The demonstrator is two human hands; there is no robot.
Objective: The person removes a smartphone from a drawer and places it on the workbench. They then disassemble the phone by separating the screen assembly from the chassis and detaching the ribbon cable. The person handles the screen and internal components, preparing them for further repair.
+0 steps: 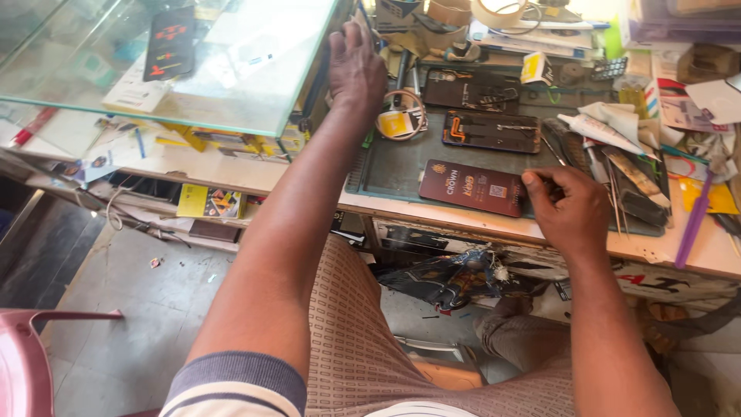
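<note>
Head view of a cluttered repair table (pixel 494 224). We see the right hand (pixel 570 207) at the near edge of the dark green work mat (pixel 394 174), its fingers curled and pinched on a thin dark tool (too small for us to name) at the right end of the reddish-brown phone back panel (pixel 472 188). The panel lies flat on the mat, printed side up, just inside its front edge.

The left hand (pixel 356 68) is stretched far forward, palm down and fingers loosely together, over the back left corner of the mat beside the glass counter top (pixel 154 85); we cannot tell whether it grips anything beneath it. A roll of tape with a yellow label (pixel 400 117) lies just right of that hand. Two opened phones (pixel 491 130) rest on the mat beyond the panel, and tweezers and other picks (pixel 617 193) lie to the right.

We judge the step in hand to be work at the panel's edge while the left hand fetches something. The next move calls for the left hand to come back and steady the panel, since the tool acts on one end only.
</note>
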